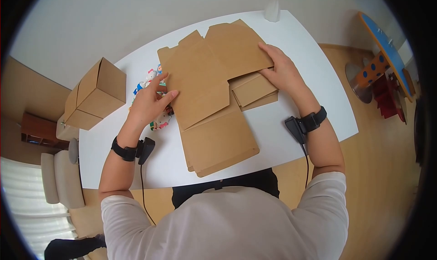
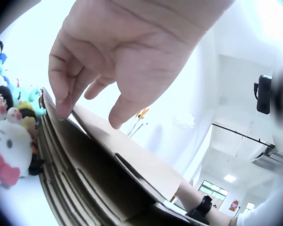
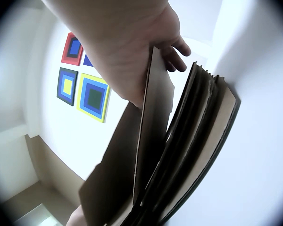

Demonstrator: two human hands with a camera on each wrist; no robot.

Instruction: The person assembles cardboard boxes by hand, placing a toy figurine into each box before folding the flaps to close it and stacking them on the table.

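Observation:
A flat, unfolded cardboard box (image 1: pixel 205 68) lies tilted over a stack of more folded cardboard (image 3: pixel 212 127) on the white table. My right hand (image 1: pixel 284 71) grips its right edge, the panel (image 3: pixel 153 103) passing between thumb and fingers. At the left edge is my left hand (image 2: pixel 127 56), its fingers loosely bent and the thumb spread apart from them. Its fingertips are right at the cardboard edges, over the gap between the raised top sheet (image 2: pixel 127 146) and the layers beneath. Small toy figures (image 1: pixel 150 78) sit beside the left hand, partly hidden by it; a white cat figure (image 2: pixel 9 146) is among them.
An assembled cardboard box (image 1: pixel 98 96) stands at the table's left edge. A white vase (image 1: pixel 272 8) stands at the back of the table (image 1: pixel 314 109). Smaller folded cardboard (image 1: pixel 257 89) shows under the right side of the sheet. Cables hang from both wrist cameras.

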